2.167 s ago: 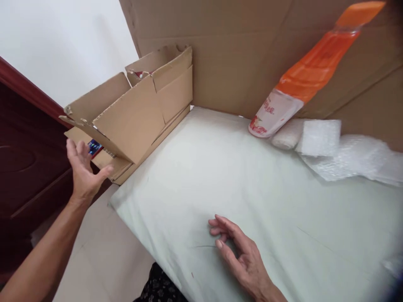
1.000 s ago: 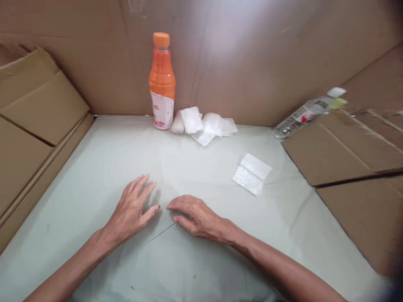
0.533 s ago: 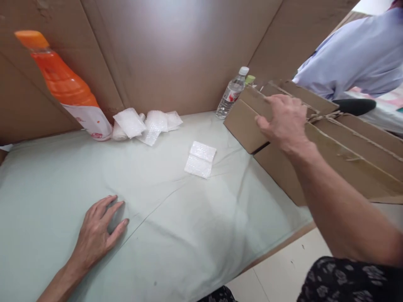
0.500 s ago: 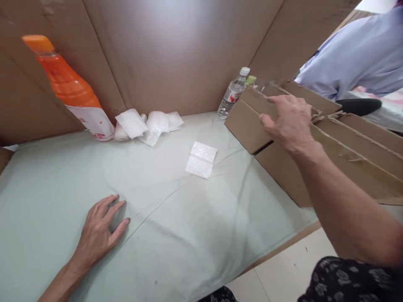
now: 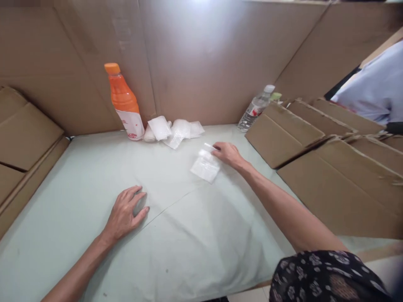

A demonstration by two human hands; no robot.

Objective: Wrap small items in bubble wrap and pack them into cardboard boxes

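Note:
My right hand (image 5: pixel 229 153) pinches the far right edge of a small folded piece of white bubble wrap (image 5: pixel 206 167). The flap under my fingers is raised, while the near part of the piece lies on the pale green cloth (image 5: pixel 176 243); some of it is blurred. My left hand (image 5: pixel 127 211) rests on the cloth to the lower left, fingers apart and holding nothing. Beyond the hands, several more bubble wrap pieces (image 5: pixel 178 133) lie in a loose heap by the cardboard wall. An orange bottle (image 5: pixel 127 102) stands beside that heap.
A clear water bottle (image 5: pixel 253 111) leans at the back right, near a green cap (image 5: pixel 276 97). Cardboard boxes (image 5: pixel 333 180) line the right side, and another cardboard box (image 5: pixel 28 134) stands left. A cardboard wall (image 5: pixel 201 71) closes the back. Someone's light blue clothing (image 5: pixel 374 84) shows at far right.
My right hand has left the cardboard boxes and moved left onto the bubble wrap, lifting its far flap. My left hand stays open on the cloth. The view has turned left.

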